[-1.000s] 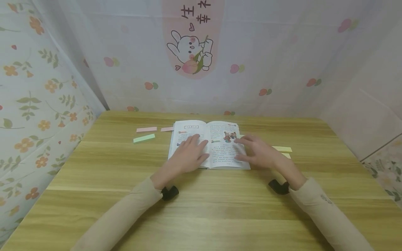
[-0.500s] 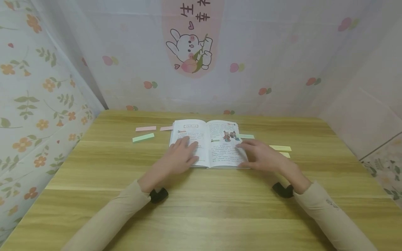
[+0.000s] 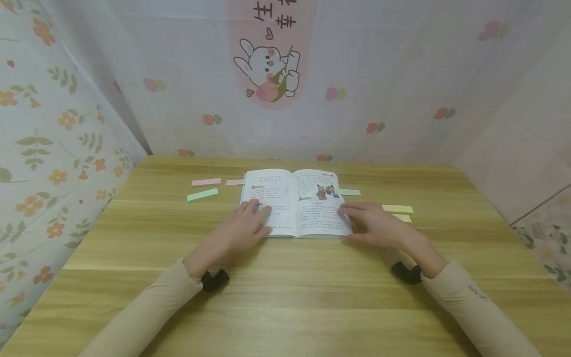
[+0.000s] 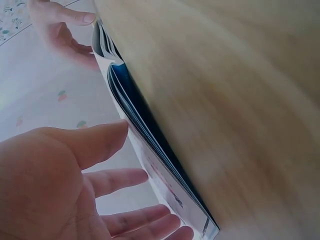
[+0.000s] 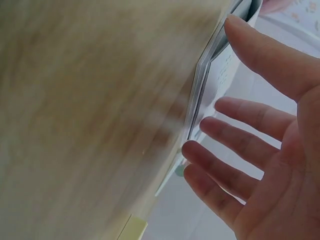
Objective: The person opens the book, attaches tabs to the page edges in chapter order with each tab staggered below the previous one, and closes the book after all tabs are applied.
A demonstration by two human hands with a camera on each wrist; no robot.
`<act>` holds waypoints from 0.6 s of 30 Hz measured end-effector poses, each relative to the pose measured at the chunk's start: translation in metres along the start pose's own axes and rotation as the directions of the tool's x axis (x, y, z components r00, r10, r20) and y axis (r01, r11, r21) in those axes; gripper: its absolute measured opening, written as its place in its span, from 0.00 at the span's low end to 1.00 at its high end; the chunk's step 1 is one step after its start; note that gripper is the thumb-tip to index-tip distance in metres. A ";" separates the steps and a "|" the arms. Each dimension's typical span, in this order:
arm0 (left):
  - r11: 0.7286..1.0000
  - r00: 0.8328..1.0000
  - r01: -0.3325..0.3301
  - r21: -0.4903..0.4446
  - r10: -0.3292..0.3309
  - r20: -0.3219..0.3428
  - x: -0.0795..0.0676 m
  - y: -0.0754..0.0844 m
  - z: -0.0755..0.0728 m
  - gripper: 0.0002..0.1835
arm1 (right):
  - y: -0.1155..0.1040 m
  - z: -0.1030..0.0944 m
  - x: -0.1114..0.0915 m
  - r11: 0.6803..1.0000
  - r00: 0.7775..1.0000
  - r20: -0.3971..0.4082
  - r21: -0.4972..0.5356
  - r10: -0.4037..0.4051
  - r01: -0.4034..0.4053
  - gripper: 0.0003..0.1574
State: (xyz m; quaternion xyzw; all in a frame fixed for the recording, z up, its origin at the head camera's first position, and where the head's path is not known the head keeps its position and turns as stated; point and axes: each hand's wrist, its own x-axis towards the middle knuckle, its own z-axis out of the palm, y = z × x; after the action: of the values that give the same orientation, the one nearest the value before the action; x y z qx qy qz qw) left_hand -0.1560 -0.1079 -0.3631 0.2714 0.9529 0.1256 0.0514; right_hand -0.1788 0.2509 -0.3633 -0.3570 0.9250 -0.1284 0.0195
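An open book (image 3: pixel 318 218) with printed text and small color pictures lies flat on the table in the head view. My left hand (image 3: pixel 236 225) lies over the lower left page, its fingers extended and spread. At the book's lower right edge, my right hand (image 3: pixel 376 225) has its fingertips by the page border and holds nothing. The left wrist view shows the left thumb and fingers (image 4: pixel 117 181) loosely extended beside the book (image 4: pixel 162 175). In the right wrist view, the right fingers (image 5: pixel 240 137) reach toward the book's side (image 5: pixel 205 95); firm contact cannot be told.
A green paper strip (image 3: pixel 350 192) juts out at the book's right edge, and a pink strip (image 3: pixel 235 182) at its left. Farther left lie another pink strip (image 3: pixel 206 182) and a green one (image 3: pixel 202 195). Yellow strips (image 3: pixel 398 208) lie beyond the right hand. A printed curtain (image 3: pixel 178 99) hangs behind the table.
Both hands have drawn apart: the left slid left and nearer the body across the page, the right shifted slightly right to the book's edge. The book stays open at the same pages.
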 end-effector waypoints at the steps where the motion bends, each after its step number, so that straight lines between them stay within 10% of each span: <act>1: 1.000 1.000 -0.002 0.004 0.002 0.005 0.000 0.000 0.000 0.30 | 0.000 0.000 0.000 1.000 1.000 0.001 -0.001 -0.007 0.007 0.45; 18: 1.000 0.999 -0.009 0.000 0.009 0.044 -0.002 0.001 0.000 0.30 | -0.010 -0.001 0.003 1.000 0.999 0.036 -0.023 -0.016 0.017 0.37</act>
State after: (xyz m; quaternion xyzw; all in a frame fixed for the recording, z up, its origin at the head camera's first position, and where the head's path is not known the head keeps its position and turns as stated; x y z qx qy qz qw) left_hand -0.1538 -0.1081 -0.3624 0.2786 0.9502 0.1199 0.0719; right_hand -0.1743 0.2422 -0.3597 -0.3671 0.9230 -0.1115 0.0308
